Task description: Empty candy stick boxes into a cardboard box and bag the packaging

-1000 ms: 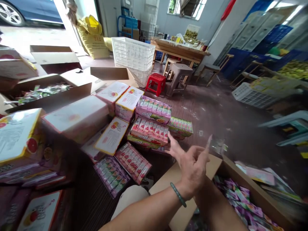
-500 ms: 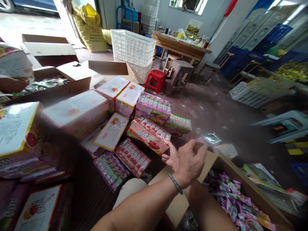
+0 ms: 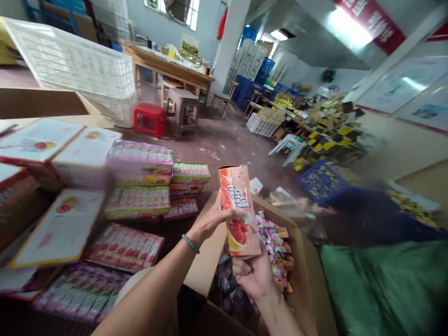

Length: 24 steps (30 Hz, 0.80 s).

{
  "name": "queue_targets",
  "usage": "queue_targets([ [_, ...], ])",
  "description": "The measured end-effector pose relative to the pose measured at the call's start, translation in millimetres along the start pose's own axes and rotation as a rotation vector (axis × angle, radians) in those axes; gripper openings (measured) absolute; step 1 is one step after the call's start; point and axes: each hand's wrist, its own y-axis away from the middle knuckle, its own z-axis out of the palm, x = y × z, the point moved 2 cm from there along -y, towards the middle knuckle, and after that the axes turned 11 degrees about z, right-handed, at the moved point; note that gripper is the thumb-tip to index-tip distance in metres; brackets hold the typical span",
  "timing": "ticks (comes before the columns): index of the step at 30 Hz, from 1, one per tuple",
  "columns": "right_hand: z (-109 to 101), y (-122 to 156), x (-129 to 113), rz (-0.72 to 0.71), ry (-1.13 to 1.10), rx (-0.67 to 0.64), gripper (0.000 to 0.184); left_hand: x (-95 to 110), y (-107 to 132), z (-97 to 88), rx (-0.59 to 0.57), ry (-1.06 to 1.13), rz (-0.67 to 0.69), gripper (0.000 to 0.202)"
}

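Note:
A pink grapefruit-print carton is held upright above a large open cardboard box. My left hand, with a beaded bracelet on its wrist, grips the carton's left side, thumb across the front. My right hand supports the carton's lower end, its fingers curled underneath. Small wrapped sachets in purple, pink and orange fill the cardboard box below. To the left, a green carton of sachets stands in front of a purple carton. A pink pack and a purple pack lie nearer me.
White-topped cartons crowd the left side. Beyond them stand a white plastic crate, a red stool and a grey stool. A blue crate and green cloth are at right.
The view has swung right. The pink carton, earlier lying among the others on the left, is now lifted over the cardboard box and held upright in both hands.

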Motion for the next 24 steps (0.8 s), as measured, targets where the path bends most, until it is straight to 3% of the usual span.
queue_targets([
  [1, 0, 9, 3, -0.005, -0.035, -0.013, 0.032, -7, -1, 7.2, -0.071, 0.059, 0.009, 0.08],
  [5, -2, 38, 10, -0.051, -0.039, 0.0, 0.033, -24, -4, 30.4, -0.17, 0.223, -0.074, 0.065],
  [9, -10, 55, 11, -0.096, -0.001, 0.026, 0.037, -27, -5, 50.6, -0.29, 0.223, -0.046, 0.091],
  [11, -14, 59, 12, -0.101, -0.01, 0.035, 0.044, -30, -5, 59.2, -0.267, 0.189, -0.041, 0.095],
  [16, -17, 68, 20, -0.022, 0.062, 0.089, 0.068, -44, -6, 67.2, -0.076, 0.132, -0.12, 0.092],
  [18, -11, 80, 23, 0.05, 0.291, 0.111, 0.076, -46, -8, 65.0, -0.067, 0.091, -0.144, 0.085],
  [20, 4, 96, 20, 0.004, 0.703, 0.156, 0.071, -45, -9, 62.2, -0.11, 0.019, -0.156, 0.081],
  [22, 25, 110, 5, -0.29, 1.265, 0.269, 0.055, -44, -9, 61.1, -0.194, -0.04, -0.149, 0.082],
  [24, 50, 119, -15, -0.73, 1.856, 0.42, 0.034, -43, -6, 61.8, -0.275, -0.075, -0.145, 0.085],
])
